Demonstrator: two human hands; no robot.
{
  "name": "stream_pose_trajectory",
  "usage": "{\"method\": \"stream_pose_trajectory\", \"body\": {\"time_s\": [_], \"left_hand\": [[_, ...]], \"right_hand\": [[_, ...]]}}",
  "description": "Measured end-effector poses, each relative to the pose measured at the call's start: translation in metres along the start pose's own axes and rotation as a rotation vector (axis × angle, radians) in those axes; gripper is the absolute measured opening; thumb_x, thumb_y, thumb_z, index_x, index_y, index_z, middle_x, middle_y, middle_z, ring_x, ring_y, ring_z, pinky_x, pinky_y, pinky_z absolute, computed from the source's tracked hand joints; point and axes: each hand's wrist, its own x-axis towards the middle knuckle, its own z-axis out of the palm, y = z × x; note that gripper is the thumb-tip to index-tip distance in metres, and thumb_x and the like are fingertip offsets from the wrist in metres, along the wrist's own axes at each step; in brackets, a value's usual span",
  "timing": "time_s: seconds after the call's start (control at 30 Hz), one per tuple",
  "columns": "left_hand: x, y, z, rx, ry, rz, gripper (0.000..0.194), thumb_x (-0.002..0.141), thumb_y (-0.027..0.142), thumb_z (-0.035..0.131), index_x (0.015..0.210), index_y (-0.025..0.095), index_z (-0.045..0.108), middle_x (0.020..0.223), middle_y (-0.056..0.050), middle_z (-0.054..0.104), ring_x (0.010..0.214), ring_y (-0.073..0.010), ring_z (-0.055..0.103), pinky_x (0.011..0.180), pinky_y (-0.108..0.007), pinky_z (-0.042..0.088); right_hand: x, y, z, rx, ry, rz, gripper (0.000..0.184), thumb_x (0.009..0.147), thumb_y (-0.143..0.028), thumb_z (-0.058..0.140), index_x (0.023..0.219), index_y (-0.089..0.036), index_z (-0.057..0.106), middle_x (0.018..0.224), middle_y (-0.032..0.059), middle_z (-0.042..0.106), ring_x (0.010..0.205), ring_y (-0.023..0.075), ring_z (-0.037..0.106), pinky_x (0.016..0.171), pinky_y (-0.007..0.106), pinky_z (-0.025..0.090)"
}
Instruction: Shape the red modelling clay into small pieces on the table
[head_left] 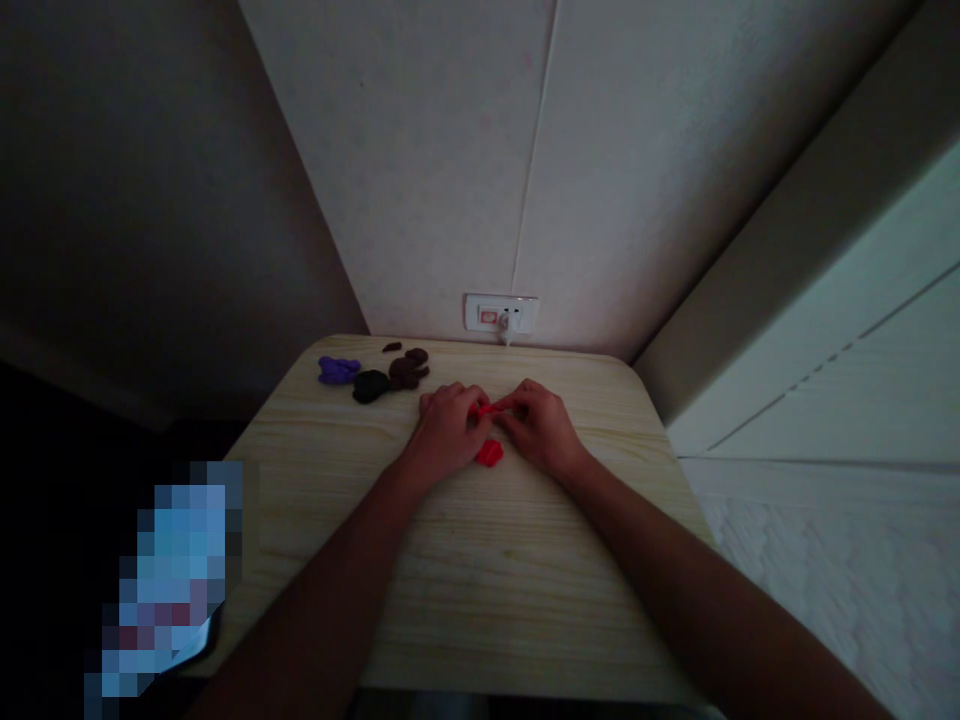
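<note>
Bare forearms come in closest to the camera, left forearm (322,590) and right forearm (667,560), both stretched over a pale wood-grain table (510,590). Only got the head view for this one, and it's pretty dim, so bear with me.

Left hand (450,428) has its fingers curled over and is pinching one end of a thin red piece (491,409), looks like modelling clay. Right hand (541,428) has the other end between thumb and fingertips, so that red bit sits right in the gap between the two hands. Neither hand is loose.

Just on the near side of the left hand's thumb there's a red lump (490,453) on the table; can't tell if the thumb is touching it.

Beyond the left hand and off to its left: a brown clump (406,372), then a black lump (370,386) right beside it, then a purple lump (339,371) furthest out. One small dark sliver (392,347) is lying behind those.

Past both hands, on the wall (427,150), is a socket (487,314) with a plug (506,326) in it. Well left of the left hand, on the near side, something bright (176,550) is pixelated out.
</note>
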Motion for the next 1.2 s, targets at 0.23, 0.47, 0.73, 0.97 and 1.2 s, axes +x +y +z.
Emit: {"method": "stream_pose_trajectory", "body": {"time_s": [0.23,0.47,0.73,0.97,1.2], "left_hand": [[0.000,0.003,-0.003,-0.001,-0.036,0.007,0.020,0.095,0.030,0.048,0.095,0.022,0.066,0.099,-0.007,0.068,0.100,-0.0266,0.061,0.091,-0.044,0.041],[0.004,-0.003,0.003,-0.176,-0.040,0.032,0.026,0.096,0.030,0.044,0.089,0.021,0.067,0.091,-0.005,0.066,0.093,-0.0231,0.061,0.088,-0.038,0.043],[0.008,0.008,0.001,-0.722,-0.001,-0.044,0.022,0.089,0.033,0.049,0.075,0.019,0.058,0.075,0.001,0.057,0.076,-0.0166,0.052,0.072,-0.029,0.040],[0.010,0.010,-0.005,-0.791,0.062,-0.098,0.018,0.081,0.031,0.051,0.067,0.020,0.054,0.066,0.002,0.050,0.068,-0.0146,0.047,0.066,-0.028,0.039],[0.009,0.001,-0.001,-0.681,0.156,-0.194,0.017,0.084,0.030,0.053,0.071,0.020,0.058,0.069,0.002,0.056,0.067,-0.0147,0.052,0.064,-0.028,0.039]], "right_hand": [[0.000,0.004,-0.002,0.080,0.043,-0.074,0.003,0.083,-0.015,0.072,0.082,-0.016,0.075,0.076,0.0013,0.055,0.069,0.0146,0.051,0.064,0.028,0.039],[-0.001,-0.002,-0.005,0.206,0.026,-0.138,0.010,0.091,-0.025,0.064,0.084,-0.018,0.067,0.080,0.0018,0.051,0.075,0.0165,0.049,0.067,0.030,0.039],[-0.003,-0.012,0.000,0.572,0.002,0.064,0.020,0.088,-0.038,0.067,0.081,-0.020,0.060,0.077,-0.0016,0.052,0.072,0.0146,0.045,0.066,0.029,0.036],[-0.002,-0.017,0.005,1.032,-0.042,0.253,0.024,0.077,-0.038,0.078,0.076,-0.019,0.063,0.070,-0.0035,0.052,0.065,0.0121,0.044,0.062,0.025,0.035],[0.007,-0.012,-0.007,1.225,0.106,0.368,0.018,0.076,-0.025,0.079,0.074,-0.018,0.062,0.067,-0.0037,0.046,0.060,0.0094,0.040,0.054,0.020,0.034]]}}
